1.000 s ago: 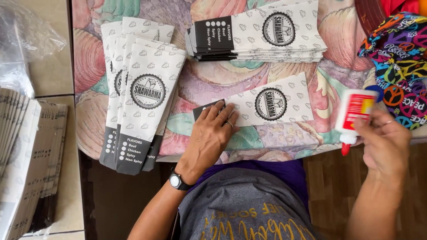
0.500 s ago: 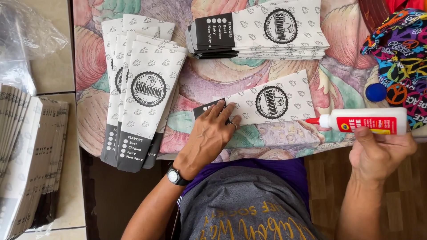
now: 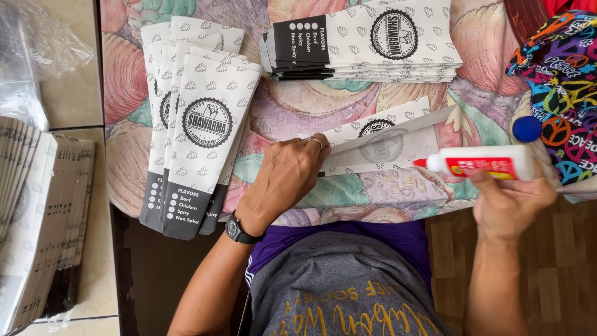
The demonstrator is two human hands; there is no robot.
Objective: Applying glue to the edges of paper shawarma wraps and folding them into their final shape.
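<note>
My left hand (image 3: pixel 287 177) presses down on the left end of a white printed paper sleeve (image 3: pixel 385 140) that lies across a patterned cushion (image 3: pixel 348 109). The sleeve's long flap is lifted, showing its plain inner side. My right hand (image 3: pixel 510 202) grips a white glue bottle (image 3: pixel 485 163) with a red label. The bottle lies sideways, and its red nozzle points left, just off the sleeve's right end. The bottle's blue cap (image 3: pixel 527 129) sits apart on the cushion, above my right hand.
A fanned pile of finished sleeves (image 3: pixel 199 124) lies at the left of the cushion, and a flat stack (image 3: pixel 367 40) sits at the top. More flat paper stock (image 3: pixel 37 211) rests on the tiled floor at far left, below a clear plastic bag (image 3: pixel 31 56). Colourful fabric (image 3: pixel 563 93) lies at right.
The glue bottle turned from nozzle-down to sideways and moved left toward the sleeve. The sleeve's flap, flat before, is now lifted open under my left hand.
</note>
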